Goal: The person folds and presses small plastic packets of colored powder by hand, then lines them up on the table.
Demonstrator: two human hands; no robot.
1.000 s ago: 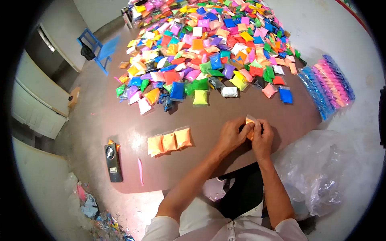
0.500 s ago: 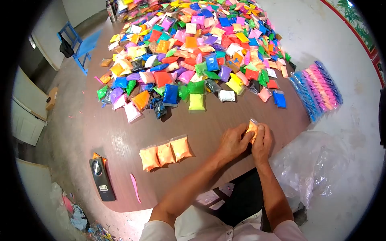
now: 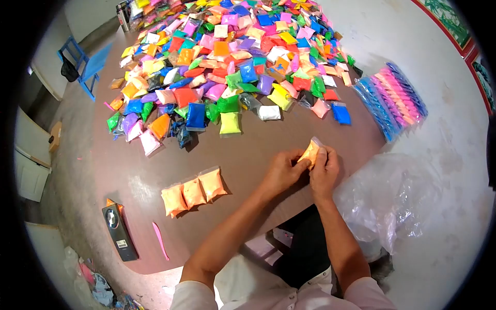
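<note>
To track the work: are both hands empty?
No, the left hand and right hand hold a light-orange packet between them.

Premises: a workshop, of the packing kind. A brown table (image 3: 258,135) carries a heap of coloured packets (image 3: 227,77) across the upper frame. Packed pink-and-blue strips (image 3: 392,98) lie at right, clear plastic sheeting (image 3: 382,201) below them. Scraps (image 3: 103,289) at lower left, possibly wrapping waste, show indistinctly.

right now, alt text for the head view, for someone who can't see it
A person's left hand and right hand hold a small orange packet at a brown table. Three similar packets lie in a row to the left, near a pink stick; a colourful packet heap spreads beyond.
</note>
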